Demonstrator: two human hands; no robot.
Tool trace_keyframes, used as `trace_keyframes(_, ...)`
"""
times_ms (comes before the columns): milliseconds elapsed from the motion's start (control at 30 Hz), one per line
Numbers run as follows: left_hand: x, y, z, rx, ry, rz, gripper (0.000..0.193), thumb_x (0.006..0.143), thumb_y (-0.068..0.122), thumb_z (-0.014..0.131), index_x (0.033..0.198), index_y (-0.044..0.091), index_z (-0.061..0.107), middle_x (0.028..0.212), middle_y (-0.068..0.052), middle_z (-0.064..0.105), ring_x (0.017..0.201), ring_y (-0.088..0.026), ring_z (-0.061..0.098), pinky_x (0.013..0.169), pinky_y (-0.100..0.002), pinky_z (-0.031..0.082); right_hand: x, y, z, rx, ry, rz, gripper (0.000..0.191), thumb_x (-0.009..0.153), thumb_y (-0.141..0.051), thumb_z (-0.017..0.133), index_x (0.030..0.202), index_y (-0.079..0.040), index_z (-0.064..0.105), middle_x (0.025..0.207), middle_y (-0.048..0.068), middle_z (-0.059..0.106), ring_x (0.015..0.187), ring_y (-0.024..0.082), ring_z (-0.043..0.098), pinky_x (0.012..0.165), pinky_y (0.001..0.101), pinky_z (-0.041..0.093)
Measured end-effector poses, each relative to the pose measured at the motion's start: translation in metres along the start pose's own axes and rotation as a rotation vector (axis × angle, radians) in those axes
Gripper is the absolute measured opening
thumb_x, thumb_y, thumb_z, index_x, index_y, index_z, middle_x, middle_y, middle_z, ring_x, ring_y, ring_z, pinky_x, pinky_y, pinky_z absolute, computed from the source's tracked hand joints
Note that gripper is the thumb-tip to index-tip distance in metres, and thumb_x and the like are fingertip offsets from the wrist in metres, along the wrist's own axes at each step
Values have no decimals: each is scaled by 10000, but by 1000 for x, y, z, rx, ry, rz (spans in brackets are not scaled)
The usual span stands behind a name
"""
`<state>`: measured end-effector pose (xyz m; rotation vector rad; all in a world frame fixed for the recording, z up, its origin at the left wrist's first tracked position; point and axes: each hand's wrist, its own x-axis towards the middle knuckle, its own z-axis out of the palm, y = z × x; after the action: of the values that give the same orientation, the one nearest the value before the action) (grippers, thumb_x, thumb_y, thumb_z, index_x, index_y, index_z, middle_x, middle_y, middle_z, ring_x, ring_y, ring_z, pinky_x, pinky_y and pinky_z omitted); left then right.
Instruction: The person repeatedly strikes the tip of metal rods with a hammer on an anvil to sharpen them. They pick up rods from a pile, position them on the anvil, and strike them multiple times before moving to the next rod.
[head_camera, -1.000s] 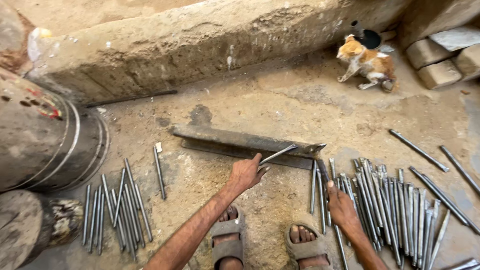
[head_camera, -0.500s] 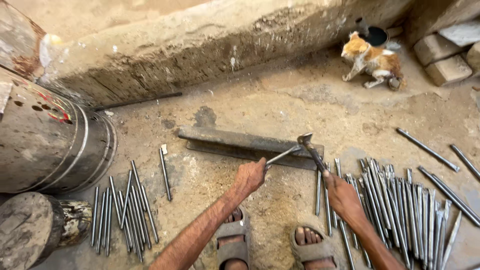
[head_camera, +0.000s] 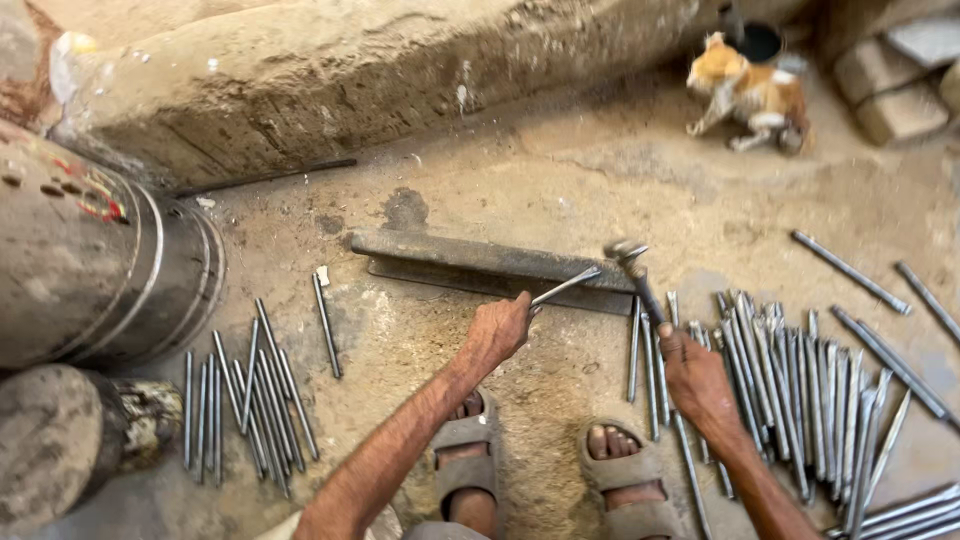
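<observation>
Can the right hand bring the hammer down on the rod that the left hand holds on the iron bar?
Probably yes: the hammer in the right hand is raised just beside the rod, with nothing between them.

floor: dusty bare concrete, stained
wall: low rough concrete ledge
corner: stacked bricks, a cat
</observation>
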<state>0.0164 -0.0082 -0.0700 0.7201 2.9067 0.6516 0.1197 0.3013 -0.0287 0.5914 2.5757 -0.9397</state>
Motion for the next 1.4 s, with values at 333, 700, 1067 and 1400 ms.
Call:
trace_keyframes(333,-2,2,10,22,-95,-81,237,1009,276,583,949,49,556,680,-208,663,657,-434,675,571,-569,503,21,9,8,-8,92,-208,678,1081,-586,323,1155,-36,713,602,1,465,513,123,417,447,363,407)
trace_keyframes(700,-9,-13,27,-89,-330,-113,439,1118,482,341,1012,121,568,603,4,446,463,-167,391,420,-420,417,11,48,44,64,18,75,684,1022,-618,251,1403,-126,534,553,26,399,410,134,324,332,340,311)
trace_keyframes(1067,-60,67,22,-729,-317,-149,748,1043,724,225,1022,65,579,755,-38,509,670,-139,507,588,-383,512,-1,29,114,245,-118,-2,538,1068,-527,307,1219,-66,540,586,27,459,392,107,391,320,356,364)
trace_keyframes(1400,-6,211,-14,-236,-833,156,670,1198,529,409,1644,75,203,1376,-400,468,1465,-634,89,1084,-790,121,14,30,166,263,332,-11,552,1063,-544,451,1289,-55,573,763,194,670,637,327,625,532,447,489)
